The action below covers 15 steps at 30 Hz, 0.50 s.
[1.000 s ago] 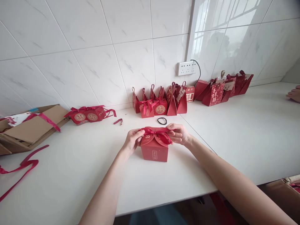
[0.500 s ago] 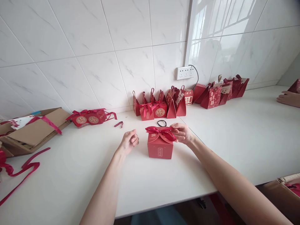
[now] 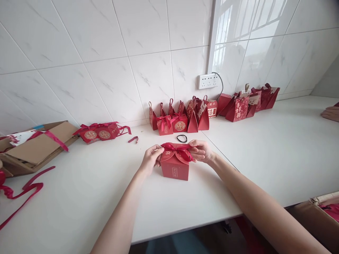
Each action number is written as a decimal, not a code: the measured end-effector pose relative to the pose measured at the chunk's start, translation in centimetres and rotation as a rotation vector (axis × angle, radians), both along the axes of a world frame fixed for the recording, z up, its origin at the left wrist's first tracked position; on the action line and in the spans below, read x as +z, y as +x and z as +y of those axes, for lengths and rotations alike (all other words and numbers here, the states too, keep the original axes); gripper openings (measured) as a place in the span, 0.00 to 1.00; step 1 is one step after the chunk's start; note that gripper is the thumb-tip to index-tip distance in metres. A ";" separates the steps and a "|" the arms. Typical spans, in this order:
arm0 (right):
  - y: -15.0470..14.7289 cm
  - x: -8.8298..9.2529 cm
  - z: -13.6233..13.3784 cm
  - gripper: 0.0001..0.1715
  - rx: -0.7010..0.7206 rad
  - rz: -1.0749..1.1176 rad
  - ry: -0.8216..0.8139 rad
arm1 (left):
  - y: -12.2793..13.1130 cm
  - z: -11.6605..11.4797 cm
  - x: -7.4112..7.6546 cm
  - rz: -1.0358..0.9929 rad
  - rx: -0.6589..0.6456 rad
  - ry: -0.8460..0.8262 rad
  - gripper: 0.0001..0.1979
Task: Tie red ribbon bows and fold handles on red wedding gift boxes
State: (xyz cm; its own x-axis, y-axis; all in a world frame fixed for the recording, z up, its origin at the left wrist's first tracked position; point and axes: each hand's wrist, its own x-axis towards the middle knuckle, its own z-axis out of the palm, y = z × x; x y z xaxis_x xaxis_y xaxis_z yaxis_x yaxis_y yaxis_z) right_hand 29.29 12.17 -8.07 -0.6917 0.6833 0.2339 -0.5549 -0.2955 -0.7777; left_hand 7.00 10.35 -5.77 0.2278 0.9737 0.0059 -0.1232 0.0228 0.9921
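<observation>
Pinching the ribbon bow (image 3: 178, 149) atop the red box (image 3: 174, 168) (on the white table (image 3: 79, 197)), left hand (image 3: 151, 158) and right hand (image 3: 201, 151) grip its ends.

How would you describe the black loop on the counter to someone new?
Find the wall socket in the tiled corner, then the cluster of red gift boxes below it. Just in front lies the black hair band, the only black ring among red things.

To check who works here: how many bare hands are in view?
3. The left hand and right hand hold the red ribbon bow on the red cardboard cube box; another person's hand rests at the far right edge. Others may be hidden.
</observation>
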 end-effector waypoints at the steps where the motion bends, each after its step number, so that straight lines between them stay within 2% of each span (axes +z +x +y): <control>1: 0.0 -0.2 0.1 0.19 0.004 0.002 -0.003 | 0.0 0.0 0.0 -0.020 0.003 -0.008 0.13; 9: 0.7 0.2 0.3 0.23 0.010 0.109 0.017 | -1.1 -0.3 1.4 -0.278 0.080 -0.028 0.15; 15: 2.7 1.0 0.2 0.26 -0.058 0.293 0.032 | -2.2 0.2 1.9 -0.537 0.237 -0.068 0.14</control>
State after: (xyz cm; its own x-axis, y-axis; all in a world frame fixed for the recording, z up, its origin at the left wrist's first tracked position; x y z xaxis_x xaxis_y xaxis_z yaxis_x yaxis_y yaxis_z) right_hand 31.95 12.33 -7.12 -0.5518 0.7088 0.4394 -0.7721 -0.2350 -0.5905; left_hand 4.85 10.54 -3.83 -0.0132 0.9999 -0.0041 -0.6175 -0.0049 0.7866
